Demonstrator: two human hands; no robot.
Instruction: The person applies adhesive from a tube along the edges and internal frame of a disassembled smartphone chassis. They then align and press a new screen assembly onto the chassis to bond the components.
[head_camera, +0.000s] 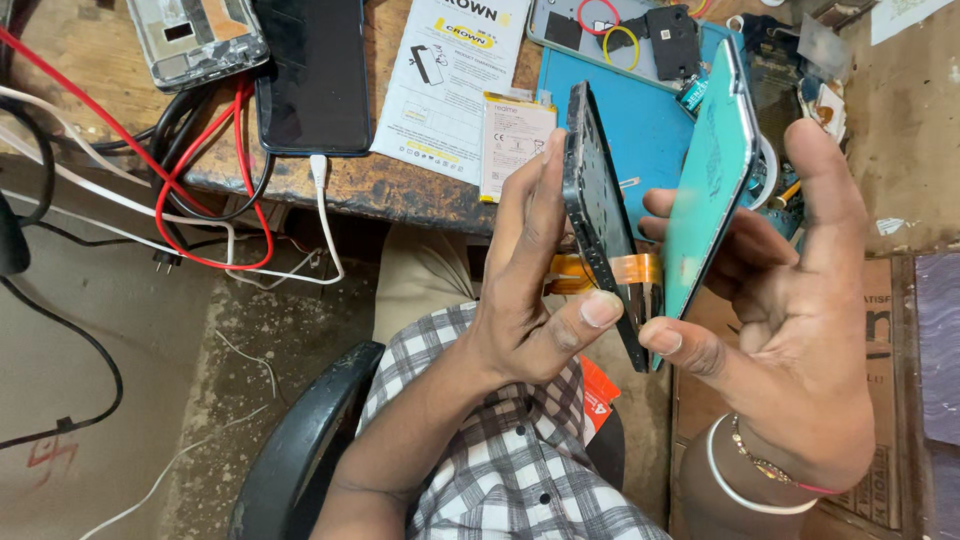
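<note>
Two hands: my left hand (530, 300) grips the dark phone frame (600, 225), my right hand (790, 300) the teal back cover (710, 170); I judge the orange flex ribbon (630, 270) needs gentle separating next

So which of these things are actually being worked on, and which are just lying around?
In hand:
left hand on dark phone body
right hand on teal back cover
orange ribbon cable

Lying about:
black phone
white battery
leaflet
red wire
blue mat

Single head-worn view looks steeply down, close above the workbench (400, 185).
</note>
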